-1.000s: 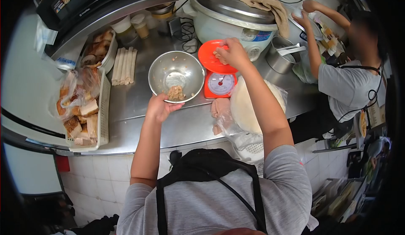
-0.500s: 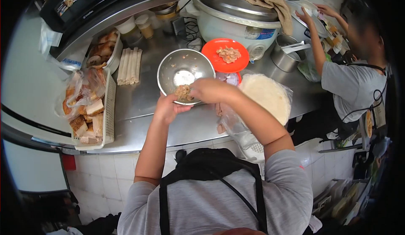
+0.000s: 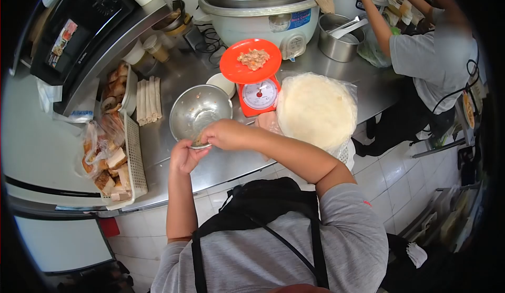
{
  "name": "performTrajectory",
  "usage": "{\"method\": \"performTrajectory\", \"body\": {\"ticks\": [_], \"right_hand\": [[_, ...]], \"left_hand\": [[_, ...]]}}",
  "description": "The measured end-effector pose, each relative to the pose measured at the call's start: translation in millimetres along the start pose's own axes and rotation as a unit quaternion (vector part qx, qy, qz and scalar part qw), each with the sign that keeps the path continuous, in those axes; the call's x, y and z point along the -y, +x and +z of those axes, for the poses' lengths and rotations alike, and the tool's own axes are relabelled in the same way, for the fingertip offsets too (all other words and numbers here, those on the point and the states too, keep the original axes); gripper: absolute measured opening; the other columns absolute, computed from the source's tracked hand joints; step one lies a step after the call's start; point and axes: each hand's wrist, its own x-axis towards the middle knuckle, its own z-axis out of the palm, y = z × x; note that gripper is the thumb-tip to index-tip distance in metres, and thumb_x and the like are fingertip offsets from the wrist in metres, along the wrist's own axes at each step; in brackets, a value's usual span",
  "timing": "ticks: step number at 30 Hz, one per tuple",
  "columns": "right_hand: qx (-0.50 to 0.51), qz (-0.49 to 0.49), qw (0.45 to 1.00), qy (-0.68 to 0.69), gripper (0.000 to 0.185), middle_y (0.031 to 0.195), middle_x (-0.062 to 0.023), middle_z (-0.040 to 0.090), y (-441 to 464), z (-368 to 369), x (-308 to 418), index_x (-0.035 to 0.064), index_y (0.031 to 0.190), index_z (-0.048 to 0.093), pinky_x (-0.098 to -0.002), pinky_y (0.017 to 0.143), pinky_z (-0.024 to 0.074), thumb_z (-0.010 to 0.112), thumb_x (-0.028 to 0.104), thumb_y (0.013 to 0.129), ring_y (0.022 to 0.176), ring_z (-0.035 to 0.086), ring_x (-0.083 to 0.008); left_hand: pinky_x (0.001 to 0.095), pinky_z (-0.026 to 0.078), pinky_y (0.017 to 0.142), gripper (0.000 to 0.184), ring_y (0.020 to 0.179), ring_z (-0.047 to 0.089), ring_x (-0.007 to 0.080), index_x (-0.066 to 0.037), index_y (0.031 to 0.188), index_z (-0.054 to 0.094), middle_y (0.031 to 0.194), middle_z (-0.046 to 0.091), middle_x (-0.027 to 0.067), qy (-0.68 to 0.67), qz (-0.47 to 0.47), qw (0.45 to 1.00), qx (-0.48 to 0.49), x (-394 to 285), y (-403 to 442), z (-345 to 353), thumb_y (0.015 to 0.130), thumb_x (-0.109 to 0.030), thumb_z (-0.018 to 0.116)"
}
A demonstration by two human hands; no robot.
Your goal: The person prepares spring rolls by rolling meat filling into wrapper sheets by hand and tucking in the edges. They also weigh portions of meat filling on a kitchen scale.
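A metal mixing bowl (image 3: 195, 105) tilts toward me near the counter's front edge, with bits of filling stuck to its inside. My left hand (image 3: 188, 157) is closed on its near rim, thumb on top. Inside the near wall, my right hand (image 3: 225, 134) has its fingers curled together over the minced filling (image 3: 199, 136), which is mostly covered by them. Just beyond stands a red dial scale (image 3: 260, 94) bearing a red plate (image 3: 235, 73) with a mound of minced filling (image 3: 253, 59). Right of the scale lies a stack of thin round wrappers (image 3: 316, 111) in plastic.
Several pale rolls (image 3: 149, 101) lie left of the bowl, beside a white basket (image 3: 138, 159) of bagged browned chunks. A white bowl (image 3: 221, 84) sits behind. A large rice cooker (image 3: 258, 22) and a metal pot (image 3: 341, 46) stand at the back. Another person (image 3: 431, 61) works at right.
My view has shifted, bringing the scale's dial and more of the wrappers into sight. In the bowl, my right hand has moved closer to my left and now hides most of the filling.
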Motion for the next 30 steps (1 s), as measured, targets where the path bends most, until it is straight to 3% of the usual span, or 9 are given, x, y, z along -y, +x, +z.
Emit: {"method": "performTrajectory", "body": {"ticks": [4, 6, 8, 13, 16, 19, 25, 29, 30], "right_hand": [[-0.137, -0.001, 0.989, 0.052, 0.019, 0.090, -0.0113, 0.063, 6.3, -36.2, -7.3, 0.0081, 0.097, 0.063, -0.0337, 0.075, 0.0474, 0.055, 0.015, 0.082, 0.083, 0.061, -0.0239], [-0.165, 0.086, 0.977, 0.105, 0.021, 0.089, -0.0072, 0.065, 10.4, -83.8, -1.3, 0.0089, 0.100, 0.063, -0.0294, 0.071, 0.0492, 0.054, 0.020, 0.085, 0.083, 0.061, -0.0171], [-0.270, 0.082, 0.958, -0.054, 0.023, 0.083, -0.0120, 0.065, 14.4, -125.9, -15.9, 0.0041, 0.097, 0.061, -0.0332, 0.069, 0.0496, 0.051, 0.021, 0.084, 0.077, 0.063, -0.0222], [-0.243, 0.213, 0.943, 0.084, 0.026, 0.072, -0.0109, 0.063, 17.3, -163.3, -37.4, 0.0005, 0.096, 0.061, -0.0311, 0.056, 0.0499, 0.051, 0.022, 0.086, 0.055, 0.060, -0.0174], [-0.269, 0.222, 0.927, 0.137, 0.026, 0.072, -0.0101, 0.063, 15.3, -163.2, -36.7, -0.0008, 0.095, 0.060, -0.0278, 0.058, 0.0487, 0.051, 0.022, 0.086, 0.059, 0.059, -0.0160], [-0.419, 0.042, 0.906, 0.031, 0.023, 0.073, -0.0068, 0.062, 23.0, -159.1, -53.4, -0.0004, 0.095, 0.061, -0.0245, 0.061, 0.0463, 0.054, 0.020, 0.085, 0.066, 0.058, -0.0132], [-0.495, 0.041, 0.867, 0.040, 0.018, 0.077, -0.0038, 0.061, -49.0, -162.5, -38.4, 0.0007, 0.092, 0.062, -0.0238, 0.063, 0.0448, 0.059, 0.016, 0.083, 0.070, 0.055, -0.0088], [-0.480, 0.167, 0.843, 0.173, 0.017, 0.076, -0.0012, 0.059, -127.1, -122.5, -89.8, 0.0023, 0.093, 0.061, -0.0217, 0.062, 0.0438, 0.057, 0.017, 0.085, 0.068, 0.053, -0.0078], [-0.503, 0.190, 0.820, 0.198, 0.017, 0.077, -0.0012, 0.059, -145.1, -114.1, -95.0, 0.0024, 0.092, 0.061, -0.0215, 0.062, 0.0437, 0.057, 0.017, 0.085, 0.068, 0.053, -0.0078]], "left_hand": [[0.0426, 0.056, 0.074, 0.043, 0.090, 0.060, 0.0371, 0.008, 0.119, 0.037, 0.112, 0.053, 0.0255, 0.008, 0.040, 0.999, -0.025, -0.3, -5.2, -19.3, 0.079, -0.008, 0.038], [0.0428, 0.056, 0.073, 0.044, 0.090, 0.060, 0.0377, 0.007, 0.120, 0.037, 0.112, 0.053, 0.0252, 0.005, 0.055, 0.998, -0.042, -1.0, -9.3, -40.1, 0.079, -0.009, 0.038], [0.0432, 0.056, 0.070, 0.046, 0.090, 0.060, 0.0391, 0.006, 0.123, 0.034, 0.113, 0.053, 0.0247, -0.015, 0.059, 0.995, -0.073, -3.7, -12.7, -66.2, 0.080, -0.011, 0.036], [0.0411, 0.057, 0.065, 0.044, 0.086, 0.062, 0.0374, 0.007, 0.121, 0.038, 0.106, 0.057, 0.0244, -0.058, 0.079, 0.982, -0.162, -9.7, -15.7, -129.9, 0.082, -0.012, 0.033], [0.0388, 0.057, 0.064, 0.042, 0.086, 0.062, 0.0356, 0.006, 0.119, 0.040, 0.103, 0.059, 0.0226, -0.092, 0.094, 0.971, -0.200, -11.6, -14.3, -159.0, 0.081, -0.012, 0.034], [0.0389, 0.057, 0.067, 0.038, 0.085, 0.062, 0.0354, 0.006, 0.114, 0.042, 0.101, 0.059, 0.0207, -0.136, 0.123, 0.961, -0.209, -12.0, -13.4, -172.0, 0.080, -0.011, 0.036], [0.0436, 0.054, 0.077, 0.041, 0.098, 0.055, 0.0360, -0.002, 0.118, 0.043, 0.117, 0.049, 0.0197, -0.224, 0.252, 0.907, -0.250, -4.3, -20.1, -130.2, 0.088, -0.030, 0.046], [0.0414, 0.053, 0.069, 0.045, 0.089, 0.056, 0.0288, -0.010, 0.119, 0.043, 0.107, 0.051, 0.0131, -0.284, 0.117, 0.884, -0.352, 34.0, -22.9, -74.2, 0.087, -0.040, 0.050], [0.0398, 0.051, 0.071, 0.043, 0.089, 0.055, 0.0272, -0.010, 0.118, 0.043, 0.105, 0.050, 0.0115, -0.149, 0.134, 0.932, -0.301, 46.4, -18.4, -59.4, 0.086, -0.036, 0.052]]}}
